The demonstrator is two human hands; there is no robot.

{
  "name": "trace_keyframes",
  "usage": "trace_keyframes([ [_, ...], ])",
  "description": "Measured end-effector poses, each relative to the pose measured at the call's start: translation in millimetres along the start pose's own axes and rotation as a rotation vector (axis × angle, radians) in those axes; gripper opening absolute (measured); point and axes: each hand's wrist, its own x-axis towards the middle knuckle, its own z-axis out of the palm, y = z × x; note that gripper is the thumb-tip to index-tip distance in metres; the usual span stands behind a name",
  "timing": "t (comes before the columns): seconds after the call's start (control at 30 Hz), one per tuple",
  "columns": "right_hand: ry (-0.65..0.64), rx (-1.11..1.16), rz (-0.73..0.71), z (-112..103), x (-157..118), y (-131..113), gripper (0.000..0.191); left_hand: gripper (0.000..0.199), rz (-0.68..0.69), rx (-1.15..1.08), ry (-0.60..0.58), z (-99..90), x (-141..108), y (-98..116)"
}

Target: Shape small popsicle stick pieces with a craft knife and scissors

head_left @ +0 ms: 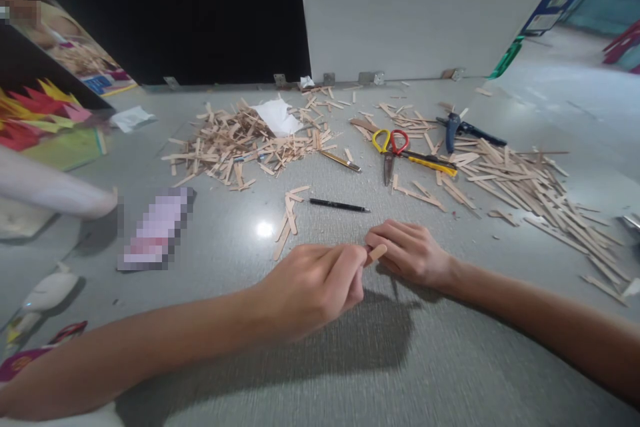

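Observation:
My left hand [320, 283] is closed in a fist, with the rounded end of a wooden craft stick [377, 254] poking out between its fingers. Touching or nearly touching its knuckles, my right hand [413, 252] rests on the grey table with its fingers curled inward; whatever they hold, if anything, is hidden. Beyond the hands lies a black pen [340, 205]. A few cut stick pieces [289, 213] are left of the pen. Scissors [389, 157] with one yellow and one red handle lie farther back, near a yellow-and-black cutter [430, 163].
A heap of short stick pieces [220, 143] with white paper [278, 117] is at the back. Longer sticks [530, 187] and dark blue pliers [453, 130] lie to the right. A pixelated mauve object [160, 227] and another person's forearm [50, 177] are at left. An upright panel [425, 13] borders the back.

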Motion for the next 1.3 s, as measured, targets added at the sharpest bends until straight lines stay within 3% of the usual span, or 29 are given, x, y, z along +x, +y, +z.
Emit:
trace_keyframes([
  [0.3,0.007,0.013,-0.005,1.4,0.0,-0.2,0.025,0.016,-0.125,-0.185,-0.044,-0.2,-4.3,-0.4],
  [0.5,-0.028,-0.004,0.004,-0.9,1.0,-0.3,0.024,0.013,-0.285,-0.456,-0.143,-4.6,-0.3,-1.2],
  [0.7,-0.007,0.019,0.019,-0.7,1.1,-0.1,0.023,0.01,-0.419,-0.621,-0.142,-6.3,0.9,-0.9],
  [1.03,0.018,0.016,0.022,0.7,0.7,0.5,0.018,0.014,-0.301,-0.318,-0.085,-4.6,-4.5,-1.4],
  [1.3,0.005,-0.006,0.01,-0.6,3.4,-0.8,0.026,0.013,-0.273,-0.38,-0.089,-4.0,-3.2,-1.7],
])
